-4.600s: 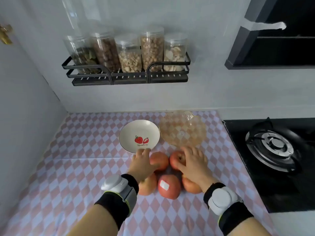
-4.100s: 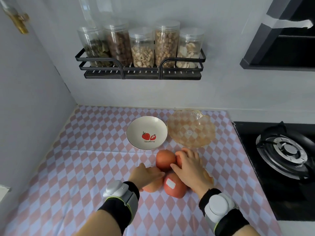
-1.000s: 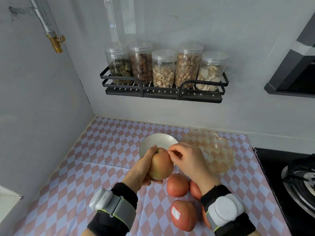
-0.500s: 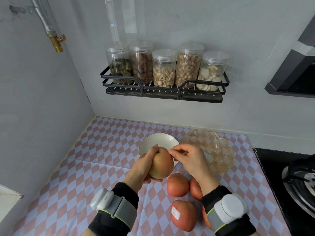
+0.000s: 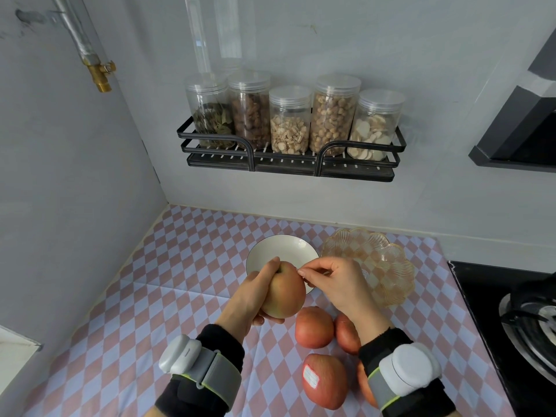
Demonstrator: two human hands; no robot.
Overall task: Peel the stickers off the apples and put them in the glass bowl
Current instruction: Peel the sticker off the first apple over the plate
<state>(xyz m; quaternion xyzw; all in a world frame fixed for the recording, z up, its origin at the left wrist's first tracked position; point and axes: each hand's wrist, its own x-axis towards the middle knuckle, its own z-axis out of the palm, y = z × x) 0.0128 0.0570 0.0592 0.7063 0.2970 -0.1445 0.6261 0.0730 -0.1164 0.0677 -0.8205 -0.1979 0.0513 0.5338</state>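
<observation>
- Held apple (image 5: pixel 284 296): yellow-red, raised in the left grip (image 5: pixel 252 293), right grip (image 5: pixel 334 284) pinching at its top.
- Stickered apple (image 5: pixel 323 382): below both grips, white label up.
- Glass bowl (image 5: pixel 388 266): empty, just right of the right grip.

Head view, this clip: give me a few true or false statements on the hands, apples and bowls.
1. The left hand holds an apple off the counter. True.
2. The glass bowl already holds apples. False: it holds none.
3. The right hand pinches at the top of the held apple. True.
4. The apple with a white sticker lies in the white dish. False: it lies on the checkered mat.
</observation>
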